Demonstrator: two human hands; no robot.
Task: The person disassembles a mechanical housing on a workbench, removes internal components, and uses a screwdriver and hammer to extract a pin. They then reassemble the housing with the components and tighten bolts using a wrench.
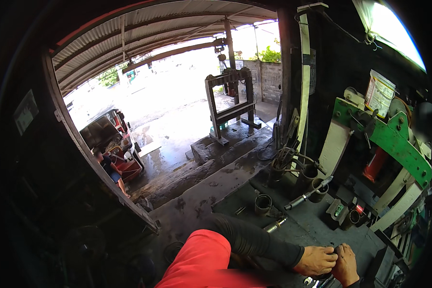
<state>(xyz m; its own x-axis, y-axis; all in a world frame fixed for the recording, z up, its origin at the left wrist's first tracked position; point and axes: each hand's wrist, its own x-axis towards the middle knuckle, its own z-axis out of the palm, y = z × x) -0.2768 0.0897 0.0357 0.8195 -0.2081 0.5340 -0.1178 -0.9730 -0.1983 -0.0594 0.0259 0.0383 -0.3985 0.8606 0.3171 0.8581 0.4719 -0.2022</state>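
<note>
My left hand (pixel 316 260), at the end of a black sleeve with red cloth above it, is curled over a dark object at the lower right. My right hand (pixel 344 264) is closed beside it, touching it at the fingers. The object they grip is mostly hidden. Just below them, partly covered, lie metal wrenches (pixel 312 281). Farther up the dark work surface (pixel 292 230) lie a metal cylinder rod (pixel 276 224) and a longer one (pixel 297 201), near an open metal sleeve (pixel 263 204).
Metal cans (pixel 307 177) holding tools, a red can (pixel 360 210) and a green-and-white press frame (pixel 393 144) are at right. Beyond the doorway are concrete steps (pixel 187 177), a steel press frame (pixel 211 101) and a seated person (pixel 115 170) by a red-and-white vehicle (pixel 129 168).
</note>
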